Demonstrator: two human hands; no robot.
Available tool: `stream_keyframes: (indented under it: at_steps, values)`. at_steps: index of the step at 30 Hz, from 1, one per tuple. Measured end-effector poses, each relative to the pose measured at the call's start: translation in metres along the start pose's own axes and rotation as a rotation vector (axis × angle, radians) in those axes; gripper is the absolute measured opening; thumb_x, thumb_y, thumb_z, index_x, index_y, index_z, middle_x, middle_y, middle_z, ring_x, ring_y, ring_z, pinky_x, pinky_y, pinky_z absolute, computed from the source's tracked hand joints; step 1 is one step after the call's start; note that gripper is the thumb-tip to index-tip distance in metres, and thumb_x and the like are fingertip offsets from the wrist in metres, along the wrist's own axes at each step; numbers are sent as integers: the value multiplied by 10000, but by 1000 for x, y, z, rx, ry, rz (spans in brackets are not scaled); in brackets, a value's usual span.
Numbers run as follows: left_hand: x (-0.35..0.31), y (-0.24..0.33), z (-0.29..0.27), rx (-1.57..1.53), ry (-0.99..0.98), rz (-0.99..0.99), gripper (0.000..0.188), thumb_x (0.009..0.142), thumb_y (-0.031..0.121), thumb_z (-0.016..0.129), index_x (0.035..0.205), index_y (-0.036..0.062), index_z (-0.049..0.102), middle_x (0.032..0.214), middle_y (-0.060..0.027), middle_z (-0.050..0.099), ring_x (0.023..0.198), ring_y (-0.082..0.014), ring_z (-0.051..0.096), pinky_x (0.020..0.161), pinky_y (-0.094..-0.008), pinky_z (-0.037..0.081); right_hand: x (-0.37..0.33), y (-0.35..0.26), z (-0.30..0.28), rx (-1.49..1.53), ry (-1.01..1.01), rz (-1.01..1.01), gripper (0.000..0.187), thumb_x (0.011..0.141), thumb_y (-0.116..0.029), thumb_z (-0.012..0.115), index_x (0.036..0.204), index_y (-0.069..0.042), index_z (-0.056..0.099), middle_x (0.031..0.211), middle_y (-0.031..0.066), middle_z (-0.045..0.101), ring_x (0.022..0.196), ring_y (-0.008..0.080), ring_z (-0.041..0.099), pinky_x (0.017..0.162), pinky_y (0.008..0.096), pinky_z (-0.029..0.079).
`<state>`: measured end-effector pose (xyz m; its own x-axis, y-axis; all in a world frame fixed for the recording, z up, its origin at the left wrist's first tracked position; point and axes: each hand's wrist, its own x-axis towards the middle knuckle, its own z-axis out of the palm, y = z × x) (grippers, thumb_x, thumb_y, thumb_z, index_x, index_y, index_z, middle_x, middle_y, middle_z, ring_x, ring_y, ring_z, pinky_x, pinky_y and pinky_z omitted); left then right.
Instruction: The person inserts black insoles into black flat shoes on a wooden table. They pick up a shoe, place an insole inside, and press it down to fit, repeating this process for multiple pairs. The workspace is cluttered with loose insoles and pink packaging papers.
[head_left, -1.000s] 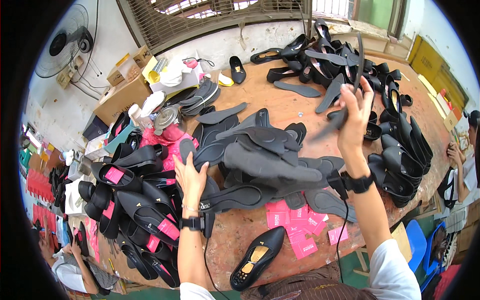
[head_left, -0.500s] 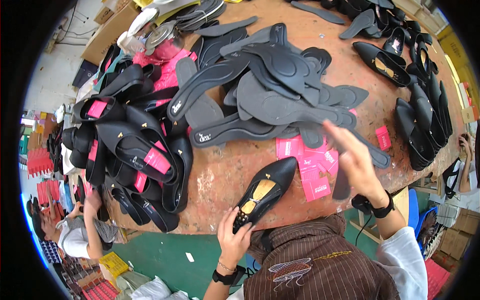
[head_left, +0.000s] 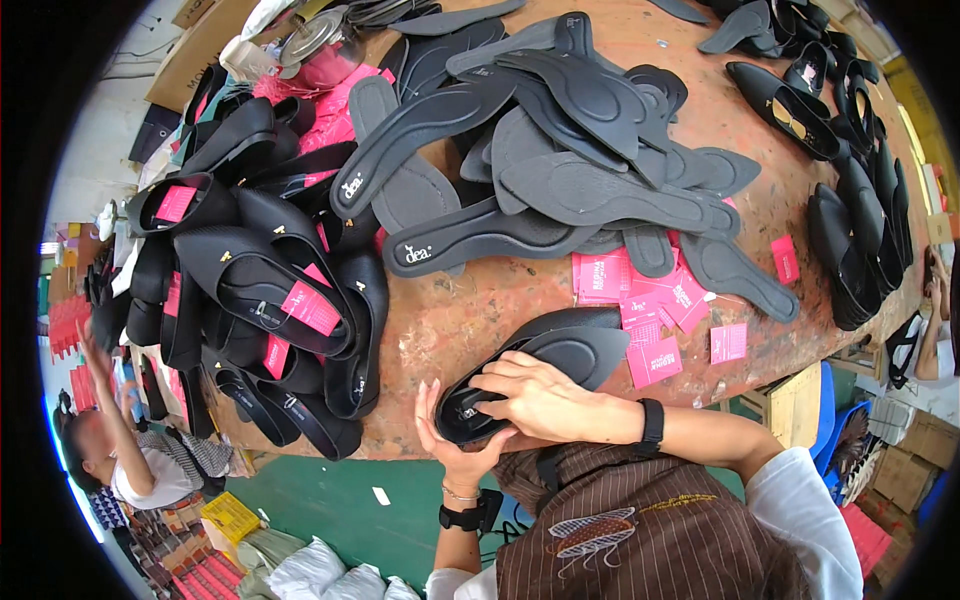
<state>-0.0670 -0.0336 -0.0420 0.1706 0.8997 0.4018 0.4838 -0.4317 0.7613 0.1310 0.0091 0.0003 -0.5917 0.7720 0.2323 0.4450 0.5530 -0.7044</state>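
A black pointed flat shoe [head_left: 540, 325] lies at the table's near edge, its toe pointing to the upper right. My left hand [head_left: 458, 440] grips it round the heel. Over its opening lies a dark grey insole [head_left: 592, 358], with the wide end angled across the toe. My right hand [head_left: 540, 398] holds this insole, fingers pressed on its heel end inside the shoe. The fingertips are partly hidden in the shoe. Beyond both hands spreads a heap of loose grey and black insoles [head_left: 610, 190].
Black shoes with pink cards [head_left: 265, 290] are piled at left; more black shoes [head_left: 855, 240] stand at right. Pink cards [head_left: 655, 360] lie beside the shoe's toe. A metal-lidded pot [head_left: 325, 45] stands far left. Another person [head_left: 150, 455] is at the lower left.
My right hand has come left and down from the insole heap to the shoe, bringing an insole. That insole now covers much of the shoe. My left hand still grips the heel.
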Motion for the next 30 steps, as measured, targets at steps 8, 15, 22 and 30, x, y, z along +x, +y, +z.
stream_keyframes:
  at_steps: [8,15,22,30]
  values:
    - [0,-10,-4,-59,-19,39,1111,722,556,802,1522,152,145,1464,-290,320,1268,-459,460,1044,-561,405,7,-6,7,-137,-158,-11,477,677,-277,757,1037,29,696,1226,138,587,1196,286,534,1074,403,390]
    - [17,-3,-13,-91,-130,-115,347,875,276,604,1112,25,564,1377,-300,469,1248,-440,500,1035,-518,415,14,25,36,170,-303,-236,388,847,-257,625,1091,40,677,1359,164,552,1303,320,493,1184,416,304]
    - [13,6,-10,-85,-74,-253,217,875,200,543,963,24,450,1328,-286,507,1179,-387,520,1032,-475,374,-9,0,4,-319,-261,46,345,827,-163,558,1122,-90,722,1338,122,607,1330,231,498,1205,433,215]
    - [4,93,19,264,-467,-226,487,788,99,743,1186,-62,512,1532,-306,259,1262,-476,436,1052,-491,374,-7,12,-62,-637,493,481,451,780,-149,705,1187,17,609,1012,161,677,1165,328,566,1093,525,324]
